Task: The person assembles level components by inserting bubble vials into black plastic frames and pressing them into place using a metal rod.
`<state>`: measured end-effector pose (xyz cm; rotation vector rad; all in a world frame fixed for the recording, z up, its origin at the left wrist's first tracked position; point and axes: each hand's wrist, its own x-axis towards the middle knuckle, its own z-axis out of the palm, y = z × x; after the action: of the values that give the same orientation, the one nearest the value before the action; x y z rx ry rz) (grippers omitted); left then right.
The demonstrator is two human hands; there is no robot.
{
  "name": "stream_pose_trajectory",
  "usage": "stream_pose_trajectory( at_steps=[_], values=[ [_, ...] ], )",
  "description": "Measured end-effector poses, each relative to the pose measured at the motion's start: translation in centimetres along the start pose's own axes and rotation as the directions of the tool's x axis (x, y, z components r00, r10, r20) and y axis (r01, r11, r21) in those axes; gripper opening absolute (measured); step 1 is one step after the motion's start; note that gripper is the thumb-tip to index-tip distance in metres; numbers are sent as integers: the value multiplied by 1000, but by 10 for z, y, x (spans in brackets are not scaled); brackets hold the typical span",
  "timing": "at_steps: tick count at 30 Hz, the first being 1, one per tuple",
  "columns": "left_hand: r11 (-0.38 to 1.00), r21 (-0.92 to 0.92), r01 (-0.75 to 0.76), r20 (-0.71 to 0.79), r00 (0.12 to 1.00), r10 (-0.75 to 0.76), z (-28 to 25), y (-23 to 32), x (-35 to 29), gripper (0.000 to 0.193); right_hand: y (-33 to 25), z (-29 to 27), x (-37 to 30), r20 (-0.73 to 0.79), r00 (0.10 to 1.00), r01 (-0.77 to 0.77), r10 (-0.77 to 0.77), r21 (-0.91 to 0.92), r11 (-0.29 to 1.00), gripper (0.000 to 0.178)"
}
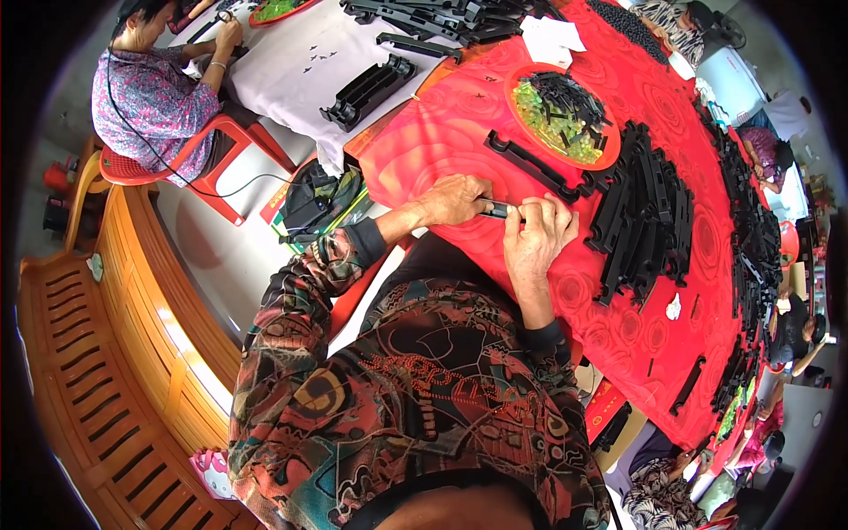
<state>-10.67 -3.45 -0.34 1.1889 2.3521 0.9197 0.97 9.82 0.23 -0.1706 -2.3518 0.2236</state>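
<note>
Over the near edge of the red-clothed table (420,150), my two hands meet around a small dark, narrow strip-like piece (496,210). My left hand (455,200) pinches its left end, fingers curled. On the other end my right hand (539,228) is closed, its fingers bent over the piece; they hide part of it. Just beyond my hands lies a long black plastic channel-shaped part (532,165). Farther back stands a red bowl (590,165) with small yellow-green pieces (549,119) and black strips (570,91). Right of my hands, similar long black parts (640,216) are heaped.
A second table with a whitish cloth (274,84) carries more black parts (369,91). A person in a floral shirt (150,106) sits there on a red chair (238,159). A wooden bench (115,380) is at left, a dark bag (322,194) nearer. Other people work far right.
</note>
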Motion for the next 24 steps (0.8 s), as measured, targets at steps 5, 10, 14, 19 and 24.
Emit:
stream_pose_trajectory(
  at_steps=[5, 10, 14, 19, 24],
  values=[
    [996, -85, -35, -62, 998, 30, 6, 3, -5, 20, -1, -6, 2, -12, 1000, 2, -2, -17, 1000, 17],
    [992, -128, 14, -153, 988, -34, 13, 13, -13, 19, 2, -5, -1, -53, 998, 20, -21, -15, 1000, 16],
    [984, -170, 54, -199, 976, -88, 14, 21, -17, 17, 2, -12, -1, -94, 994, 58, -58, -9, 998, 13],
    [940, -339, -50, -328, 942, -68, 19, 31, -20, 17, 1, -24, 2, -123, 989, 75, -78, -26, 997, 11],
    [944, -330, 6, -347, 929, -127, 27, 35, -19, 18, -1, -25, 3, -149, 988, 31, -47, -106, 994, 12]
  ],
)
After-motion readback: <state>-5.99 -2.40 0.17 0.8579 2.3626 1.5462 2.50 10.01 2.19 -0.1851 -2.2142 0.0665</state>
